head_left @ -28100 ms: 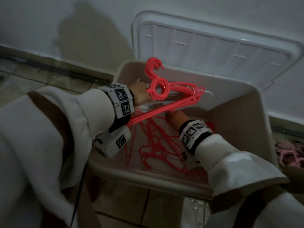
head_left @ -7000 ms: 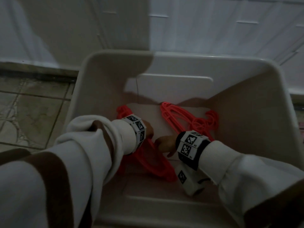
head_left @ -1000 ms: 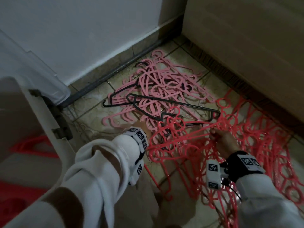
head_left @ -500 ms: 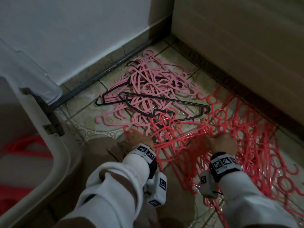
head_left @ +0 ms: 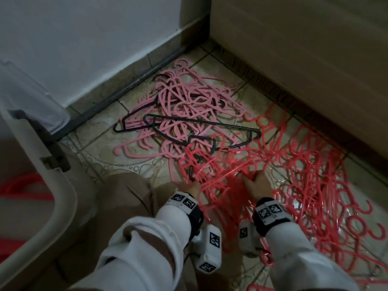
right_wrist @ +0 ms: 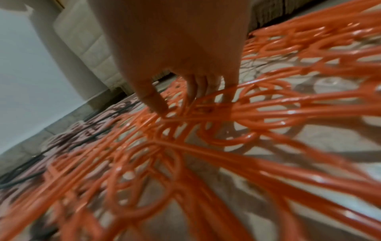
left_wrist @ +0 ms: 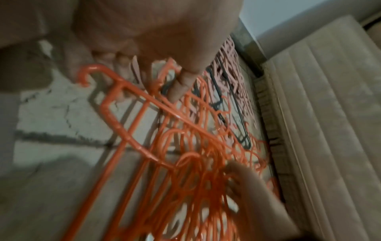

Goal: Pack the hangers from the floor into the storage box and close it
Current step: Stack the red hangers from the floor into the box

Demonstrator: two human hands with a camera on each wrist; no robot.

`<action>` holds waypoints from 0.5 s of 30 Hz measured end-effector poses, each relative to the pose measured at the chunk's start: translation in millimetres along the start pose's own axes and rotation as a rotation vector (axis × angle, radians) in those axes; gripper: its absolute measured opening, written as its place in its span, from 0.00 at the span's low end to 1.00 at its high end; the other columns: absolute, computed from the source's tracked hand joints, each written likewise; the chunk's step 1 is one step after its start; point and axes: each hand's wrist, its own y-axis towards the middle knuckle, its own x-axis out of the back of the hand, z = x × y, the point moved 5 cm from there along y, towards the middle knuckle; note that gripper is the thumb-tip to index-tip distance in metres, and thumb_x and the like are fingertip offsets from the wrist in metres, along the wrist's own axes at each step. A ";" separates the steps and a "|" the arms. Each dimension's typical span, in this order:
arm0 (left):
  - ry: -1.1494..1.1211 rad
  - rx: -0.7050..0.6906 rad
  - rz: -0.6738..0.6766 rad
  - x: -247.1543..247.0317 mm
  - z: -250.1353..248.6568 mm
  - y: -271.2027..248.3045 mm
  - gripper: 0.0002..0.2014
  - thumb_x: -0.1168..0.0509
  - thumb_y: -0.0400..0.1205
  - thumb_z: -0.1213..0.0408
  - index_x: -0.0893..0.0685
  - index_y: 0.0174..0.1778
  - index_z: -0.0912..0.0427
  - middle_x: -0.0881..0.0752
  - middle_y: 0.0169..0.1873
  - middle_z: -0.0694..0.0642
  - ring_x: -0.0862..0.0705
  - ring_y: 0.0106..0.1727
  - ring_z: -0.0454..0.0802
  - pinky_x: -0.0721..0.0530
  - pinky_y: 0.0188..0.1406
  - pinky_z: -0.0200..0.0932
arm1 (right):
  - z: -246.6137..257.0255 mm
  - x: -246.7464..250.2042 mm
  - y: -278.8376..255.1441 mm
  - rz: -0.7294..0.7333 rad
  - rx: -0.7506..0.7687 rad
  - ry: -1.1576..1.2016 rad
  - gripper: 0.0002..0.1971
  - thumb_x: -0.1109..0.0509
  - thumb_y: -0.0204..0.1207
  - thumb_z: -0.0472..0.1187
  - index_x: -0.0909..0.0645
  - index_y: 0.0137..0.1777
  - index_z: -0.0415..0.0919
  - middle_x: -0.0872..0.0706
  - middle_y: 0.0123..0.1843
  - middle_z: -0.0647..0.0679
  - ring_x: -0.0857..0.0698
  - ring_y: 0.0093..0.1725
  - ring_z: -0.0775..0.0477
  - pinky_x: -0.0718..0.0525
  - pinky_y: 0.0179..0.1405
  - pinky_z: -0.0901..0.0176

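- The head view is hiding both sets of fingers: the left hand (head_left: 190, 186) and the right hand (head_left: 255, 184) are reaching down into the red hangers (head_left: 298, 175) on the tiled floor (head_left: 100, 156), and only their backs are showing.
- The left wrist view is blurred, yet it is showing the left hand's fingers (left_wrist: 181, 81) curling down among the red bars, with one hanger's hooked end (left_wrist: 88, 73) lying just under them; whether they are truly clasping it I cannot tell.
- The right wrist view is giving what the head view is not: the right hand's thumb (right_wrist: 152, 101) and fingers are closing round a bunch of red bars, pinching them together.
- A heap of pink hangers (head_left: 180, 106) is lying nearer the wall, with a black hanger (head_left: 201, 124) across it.
- The storage box (head_left: 60, 198) is standing open at the left, cut off by the frame edge; a few red hangers are showing inside it, their number hard to judge.
- A beige padded surface (head_left: 304, 49) is filling the upper right.
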 end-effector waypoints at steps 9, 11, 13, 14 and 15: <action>0.013 -0.012 0.362 -30.8 -7.7 -46.7 0.24 0.38 0.83 0.60 0.30 0.73 0.66 0.27 0.72 0.59 0.27 0.71 0.55 0.32 0.65 0.40 | 4.4 -32.5 -2.6 0.395 0.016 0.011 0.09 0.22 0.67 0.46 0.14 0.45 0.45 0.11 0.47 0.44 0.13 0.52 0.43 0.17 0.60 0.50; 0.011 -0.049 0.338 -31.3 -8.1 -45.0 0.23 0.34 0.80 0.60 0.26 0.70 0.64 0.22 0.65 0.57 0.27 0.72 0.55 0.31 0.65 0.42 | 4.0 -41.7 -7.0 0.451 0.017 0.018 0.15 0.25 0.70 0.46 0.15 0.54 0.39 0.12 0.51 0.43 0.14 0.53 0.43 0.18 0.62 0.49; -0.030 -0.088 0.299 -28.8 -9.8 -43.0 0.15 0.30 0.77 0.62 0.19 0.59 0.60 0.17 0.55 0.53 0.21 0.66 0.53 0.27 0.60 0.42 | 7.2 -45.4 -15.5 0.494 0.035 0.050 0.16 0.29 0.74 0.45 0.18 0.59 0.37 0.13 0.55 0.42 0.15 0.55 0.42 0.19 0.61 0.50; -0.052 -0.084 0.313 -29.0 -9.8 -42.4 0.11 0.31 0.78 0.63 0.19 0.54 0.59 0.16 0.52 0.53 0.19 0.63 0.51 0.27 0.58 0.41 | 9.2 -45.7 -19.7 0.514 0.044 0.071 0.16 0.31 0.76 0.45 0.19 0.60 0.37 0.14 0.55 0.43 0.15 0.55 0.43 0.19 0.59 0.52; -0.055 -0.051 0.353 -29.2 -10.6 -46.9 0.10 0.33 0.79 0.64 0.19 0.56 0.59 0.17 0.55 0.55 0.20 0.62 0.51 0.27 0.58 0.40 | 9.7 -45.6 -22.2 0.528 0.058 0.094 0.15 0.33 0.77 0.44 0.20 0.61 0.37 0.15 0.55 0.45 0.16 0.54 0.45 0.19 0.54 0.56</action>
